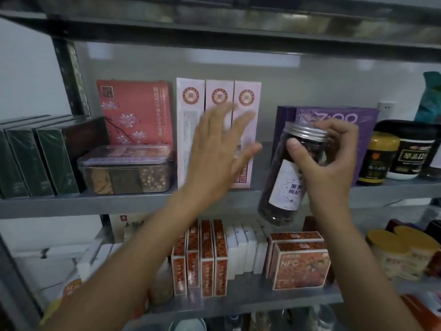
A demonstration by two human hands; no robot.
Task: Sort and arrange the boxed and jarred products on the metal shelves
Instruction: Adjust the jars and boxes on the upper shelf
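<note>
Right hand (327, 163) curled round a tall clear jar (286, 189). Thumb on the near side just under the silver screw lid (307, 131), fingers wrapped behind the top. Jar full of dark contents, white label on the front, tilted with the lid up and to the right and the base down and to the left. Held off the shelf, in front of the edge of the middle metal shelf (95, 204), before the gap between the pink-and-white boxes (219, 91) and the purple box (338, 114).

Left hand (219, 151) open, fingers straight and spread, holding nothing. Motion-blurred in front of the three tall pink-and-white boxes; contact with them not determinable.

On the middle shelf, left of the pink-and-white boxes:
- red box with blossom print (136, 111), upright at the back;
- clear plastic tub of assorted snacks (126, 170), in front of the red box;
- row of dark green boxes (35, 161), upright at far left.

Right of the purple box: dark jar with yellow lid (379, 158), then black-and-white tub (412, 151).

On the lower shelf (262, 299), left to right:
- narrow orange-red boxes (202, 256), upright in a row;
- white boxes (245, 247), just beside them;
- two orange boxes marked NFC (300, 266), one behind the other;
- clear jars with yellow lids (403, 249), at far right.
</note>
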